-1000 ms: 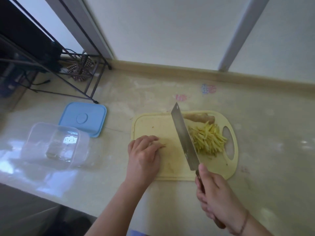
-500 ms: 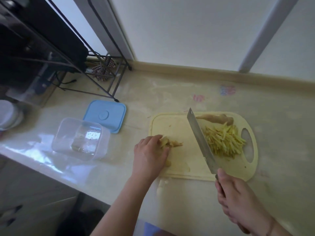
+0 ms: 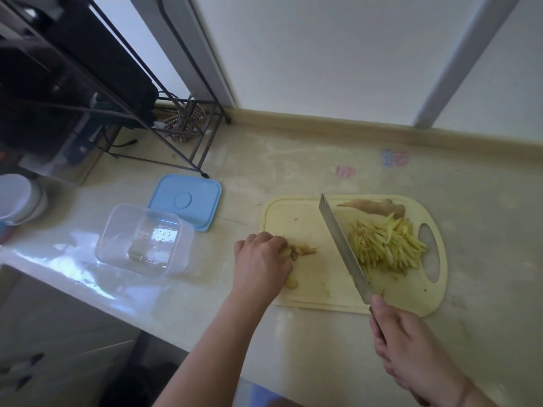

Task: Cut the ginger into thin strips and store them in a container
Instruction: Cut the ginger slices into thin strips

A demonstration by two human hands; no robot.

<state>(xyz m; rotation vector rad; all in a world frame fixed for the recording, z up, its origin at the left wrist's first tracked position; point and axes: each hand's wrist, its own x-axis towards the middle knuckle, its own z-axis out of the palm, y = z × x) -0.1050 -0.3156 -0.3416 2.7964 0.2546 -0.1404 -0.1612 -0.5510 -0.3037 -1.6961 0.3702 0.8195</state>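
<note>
A pale yellow cutting board (image 3: 296, 212) lies on the counter. A heap of thin yellow ginger strips (image 3: 385, 248) sits on its right half, with an uncut ginger piece (image 3: 373, 207) behind it. My right hand (image 3: 411, 359) grips the handle of a cleaver (image 3: 342, 248), whose blade stands edge-down on the board just left of the strips. My left hand (image 3: 261, 265) rests at the board's left edge, fingers curled over brownish ginger scraps (image 3: 302, 249). A clear plastic container (image 3: 144, 239) stands open to the left of the board, with its blue lid (image 3: 186, 201) behind it.
A black wire rack (image 3: 123, 92) holding dark items stands at the back left, a checked cloth (image 3: 183, 124) under it. White bowls (image 3: 17, 198) sit at the far left. The counter's front edge runs diagonally below the container. A wall ledge bounds the back.
My left hand has drawn back towards the board's left edge, uncovering the ginger scraps. The cleaver stays beside the strips. The camera view has shifted left.
</note>
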